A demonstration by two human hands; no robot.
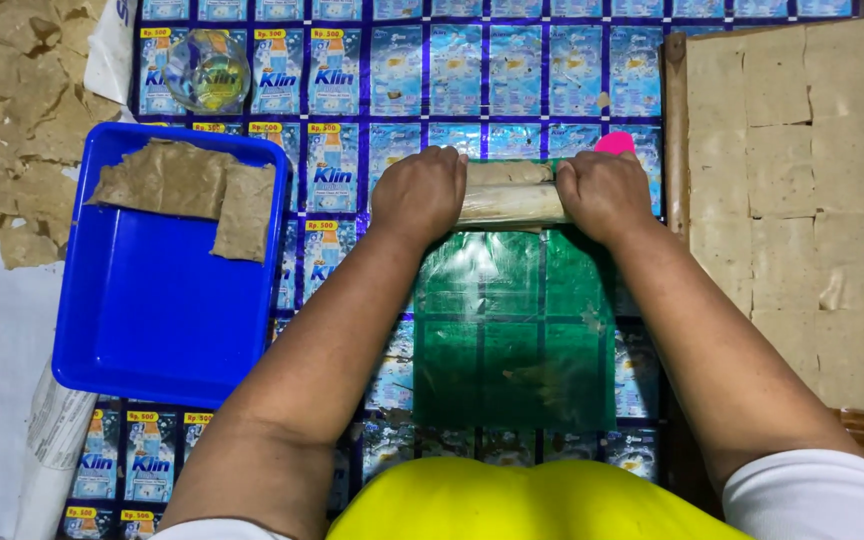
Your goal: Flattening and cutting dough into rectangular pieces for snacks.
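A pale beige roll of thin dough-like sheet (510, 192) lies at the far edge of a translucent green plastic sheet (512, 340), which is spread over a table cover of blue and purple printed sachet wrappers (512, 70). The roll looks soft and slightly glossy, its top a duller tan than the lighter band along its near side; only the middle stretch shows between the hands.

The left hand (418, 193) is curled down over the roll's left end, knuckles up, fingers bent closed around it. The right hand (604, 195) covers the right end the same way, fingers folded tight over the roll. The fingertips are hidden under both hands.

The roll's long axis runs left to right across the view, square to the forearms.

Just behind the right hand a small bright pink object (615, 142) peeks out. To the left sits a blue rectangular plastic tray (152, 330) holding flat brownish sheets (187, 185). A wooden board of cut beige squares (802, 190) lies to the right.
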